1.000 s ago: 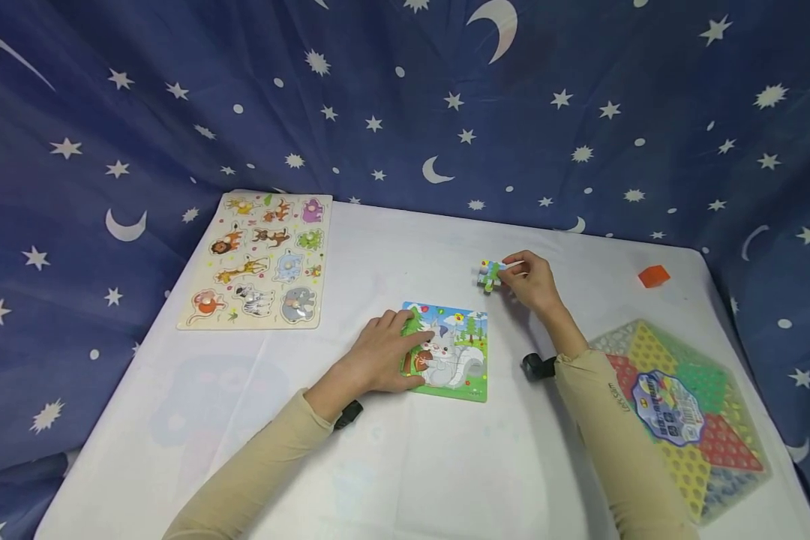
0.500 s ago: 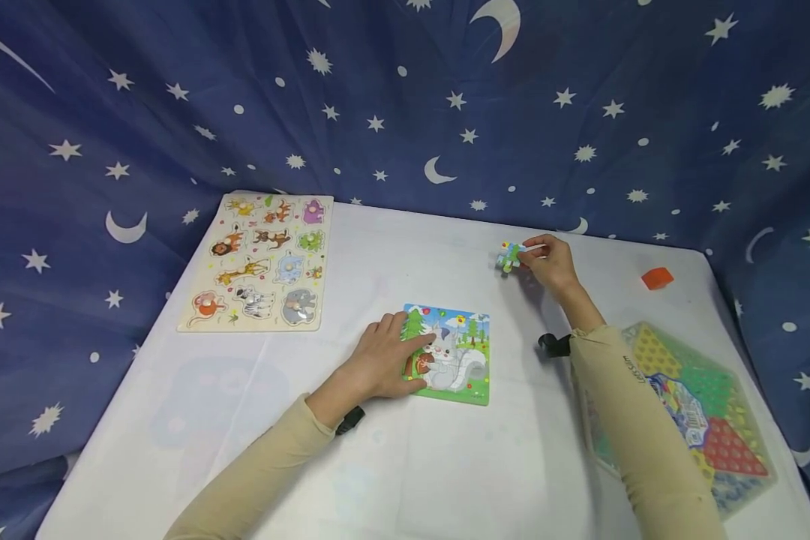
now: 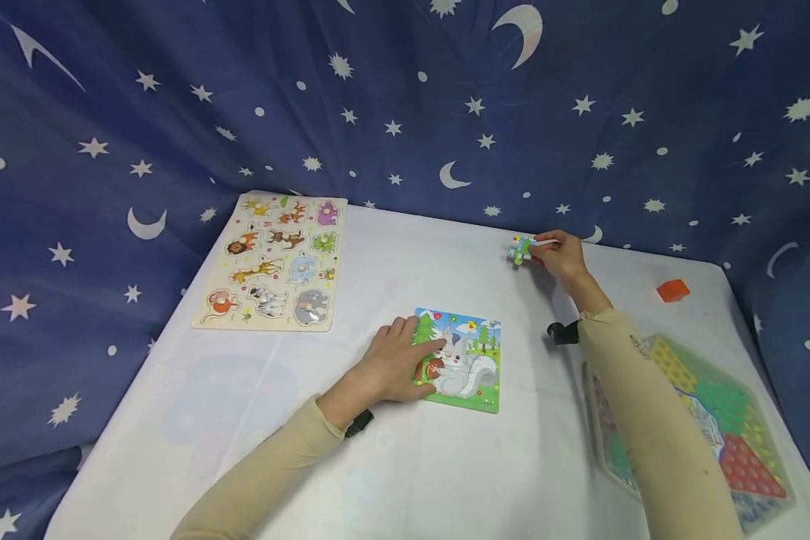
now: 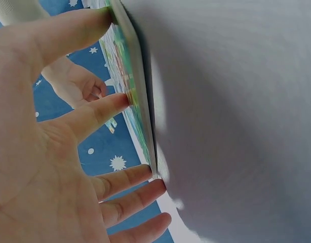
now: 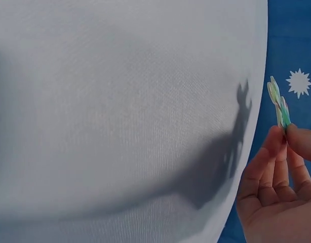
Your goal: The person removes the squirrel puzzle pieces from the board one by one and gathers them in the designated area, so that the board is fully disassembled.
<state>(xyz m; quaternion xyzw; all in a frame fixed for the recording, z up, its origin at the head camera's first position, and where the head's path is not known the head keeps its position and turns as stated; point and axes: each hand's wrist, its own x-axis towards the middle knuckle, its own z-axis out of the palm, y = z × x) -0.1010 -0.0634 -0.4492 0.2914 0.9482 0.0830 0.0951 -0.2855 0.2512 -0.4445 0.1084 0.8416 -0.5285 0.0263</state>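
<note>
My left hand (image 3: 394, 364) lies at the left side of a square squirrel jigsaw puzzle (image 3: 474, 379) on the white-covered table. In the left wrist view, thumb and index fingertip (image 4: 123, 100) touch the puzzle's face, while the other fingers reach its edge and the cloth beyond. Farther back and to the right, my right hand (image 3: 563, 262) pinches a small green and blue jigsaw piece (image 3: 521, 250) between thumb and fingertips. From the right wrist view that jigsaw piece (image 5: 278, 101) appears nearly edge-on, raised above the table with its shadow on the cloth.
An animal knob puzzle board (image 3: 277, 262) lies at the back left. At right, under the right forearm, is a clear-lidded hexagonal game box (image 3: 749, 457) with coloured triangles. An orange block (image 3: 673, 290) sits near the right edge. A blue star-patterned curtain (image 3: 378, 97) hangs behind.
My right hand has carried the jigsaw piece away from the squirrel puzzle, toward the back right. The left hand stays on the puzzle. The head view has shifted slightly.
</note>
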